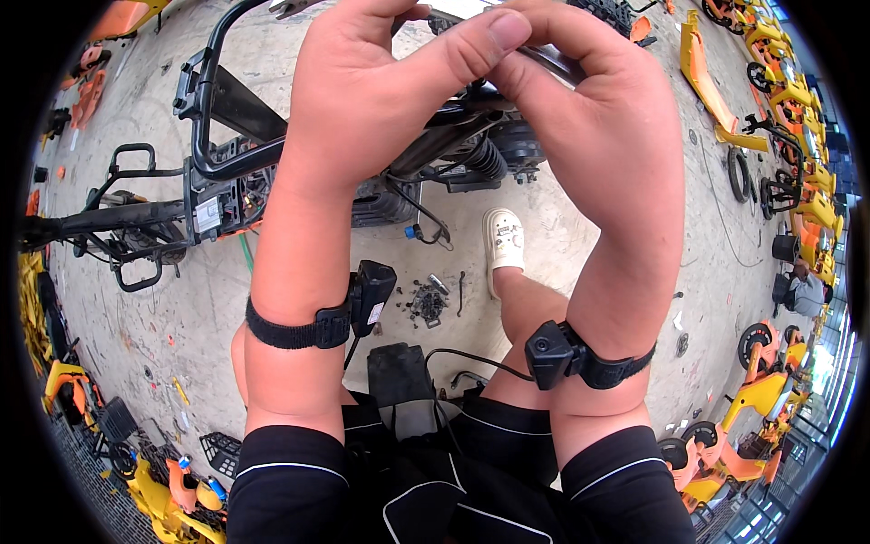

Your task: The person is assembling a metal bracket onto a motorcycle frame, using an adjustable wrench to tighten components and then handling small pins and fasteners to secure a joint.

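Observation:
Both of my hands meet at the top edge, over the bare black frame (236,168) of a scooter. My left hand (358,95) is closed, its thumb stretched across to the right hand's fingertips. My right hand (594,100) is closed too, thumb and fingers pinched together. Between them shows part of a silver metal piece (460,9); its full shape is hidden by the hands and cut off by the edge. Below the hands are a black coil spring (487,163) and a cable with a blue connector (414,232).
A pile of small dark screws and parts (429,304) lies on the concrete floor by my foot in a white clog (504,238). To the right are a yellow-orange body panel (711,86), a loose tyre (739,174) and rows of yellow scooters (761,394). A person (805,290) sits at far right.

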Demonstrator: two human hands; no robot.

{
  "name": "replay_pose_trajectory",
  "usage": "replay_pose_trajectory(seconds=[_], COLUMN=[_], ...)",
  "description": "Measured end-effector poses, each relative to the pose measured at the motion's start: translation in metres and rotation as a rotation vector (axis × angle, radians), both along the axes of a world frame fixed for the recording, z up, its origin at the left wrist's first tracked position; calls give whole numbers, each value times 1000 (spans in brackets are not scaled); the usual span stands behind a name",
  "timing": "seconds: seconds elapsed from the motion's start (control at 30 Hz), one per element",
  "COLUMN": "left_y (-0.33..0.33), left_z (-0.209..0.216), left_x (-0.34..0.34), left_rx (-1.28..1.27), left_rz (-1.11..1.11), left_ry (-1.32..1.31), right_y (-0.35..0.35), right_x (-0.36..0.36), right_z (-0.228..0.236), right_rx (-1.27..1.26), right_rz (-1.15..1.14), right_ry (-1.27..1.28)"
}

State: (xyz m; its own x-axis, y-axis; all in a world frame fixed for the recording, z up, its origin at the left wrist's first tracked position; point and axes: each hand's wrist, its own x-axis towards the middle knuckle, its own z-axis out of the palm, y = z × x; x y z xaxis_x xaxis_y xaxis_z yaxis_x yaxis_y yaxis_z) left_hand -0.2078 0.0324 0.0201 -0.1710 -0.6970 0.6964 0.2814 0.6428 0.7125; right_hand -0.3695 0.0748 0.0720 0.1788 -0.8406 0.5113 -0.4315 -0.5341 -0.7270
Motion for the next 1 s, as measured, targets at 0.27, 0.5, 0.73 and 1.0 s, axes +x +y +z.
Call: replay_pose_trajectory(seconds=[0.27, 0.5, 0.73, 1.0], left_y=[2, 2, -4, 4], left_z=[3, 1, 1, 5], left_x=[1, 3, 5, 4], left_rx=[-13, 67, 18, 41], left_rz=[29, 12, -8, 46], left_ry=[-42, -56, -101, -128], right_y=[9, 1, 4, 5], right_x=[-2, -9, -6, -6], right_z=[6, -11, -11, -9], right_rx=[8, -121, -187, -162], right_rz=[-103, -98, -112, -106], right_ry=[154, 178, 171, 174])
